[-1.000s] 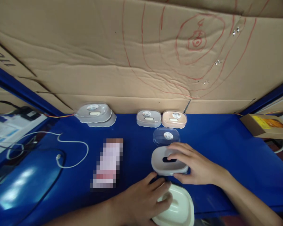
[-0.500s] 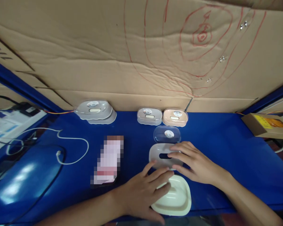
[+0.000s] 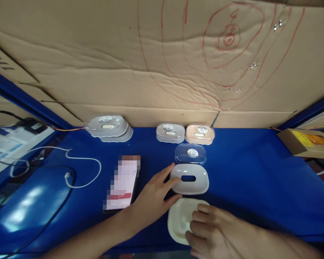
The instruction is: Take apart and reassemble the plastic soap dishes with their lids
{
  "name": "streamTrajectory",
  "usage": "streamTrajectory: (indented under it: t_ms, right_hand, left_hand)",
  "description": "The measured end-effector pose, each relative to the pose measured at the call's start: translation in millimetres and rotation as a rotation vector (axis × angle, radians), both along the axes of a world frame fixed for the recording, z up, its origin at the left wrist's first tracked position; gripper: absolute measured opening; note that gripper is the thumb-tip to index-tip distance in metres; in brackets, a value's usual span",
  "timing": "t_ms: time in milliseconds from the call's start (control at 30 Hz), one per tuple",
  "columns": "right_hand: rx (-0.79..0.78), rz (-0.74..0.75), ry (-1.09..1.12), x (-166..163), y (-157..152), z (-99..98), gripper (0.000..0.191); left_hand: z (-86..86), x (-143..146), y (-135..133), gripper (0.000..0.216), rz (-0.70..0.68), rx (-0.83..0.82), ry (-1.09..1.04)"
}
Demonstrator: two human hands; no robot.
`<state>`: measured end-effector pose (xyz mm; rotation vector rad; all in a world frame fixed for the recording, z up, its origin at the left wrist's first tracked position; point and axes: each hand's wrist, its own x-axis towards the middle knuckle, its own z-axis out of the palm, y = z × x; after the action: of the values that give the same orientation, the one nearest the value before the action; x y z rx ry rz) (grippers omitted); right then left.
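Note:
My left hand (image 3: 156,190) is at the left end of a light grey oval dish (image 3: 201,183) with a slot in its middle. Its fingers are spread, one reaching over the dish's rim. Closer to me lies a cream dish (image 3: 175,225), its right part covered by my right hand (image 3: 210,230). The right fingers are curled down onto the cream dish; the thumb is hidden. Just beyond the grey dish lies a clear oval lid (image 3: 183,154) with a round sticker.
Against the cardboard wall (image 3: 97,72) stand a grey lidded box (image 3: 162,135), a peach lidded box (image 3: 205,136) and stacked grey boxes (image 3: 108,129). A phone (image 3: 121,183) and a white cable (image 3: 97,176) lie left on the blue table (image 3: 245,172). A cardboard carton (image 3: 294,144) stands right.
My right hand has moved from the grey dish down to the cream dish, its fingers curling. My left hand has moved off the cream dish, up to the grey dish's left end. The cream dish has shifted slightly left.

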<state>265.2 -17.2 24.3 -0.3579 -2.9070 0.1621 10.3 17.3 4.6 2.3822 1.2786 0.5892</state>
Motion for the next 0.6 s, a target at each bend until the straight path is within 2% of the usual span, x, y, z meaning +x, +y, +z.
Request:
streamTrajectory:
  t_ms: [200, 333, 500, 600]
  right_hand:
    - [0.146, -0.048, 0.042, -6.1, 11.3, 2.4, 0.009]
    - [0.245, -0.150, 0.111, -6.1, 21.6, 6.5, 0.011]
    - [0.219, -0.215, 0.203, 2.6, 31.6, 19.7, 0.014]
    - [0.169, -0.227, 0.172, 8.9, 36.4, 25.2, 0.030]
  left_hand:
    - [13.2, -5.4, 1.1, 0.022, 0.077, 0.079, -0.138]
    - [19.4, -5.2, -1.3, 0.023, 0.030, 0.089, -0.155]
    - [14.8, -1.6, -5.2, 0.025, -0.071, 0.035, -0.135]
    - [10.5, 0.0, -5.3, 0.032, -0.134, 0.005, -0.120]
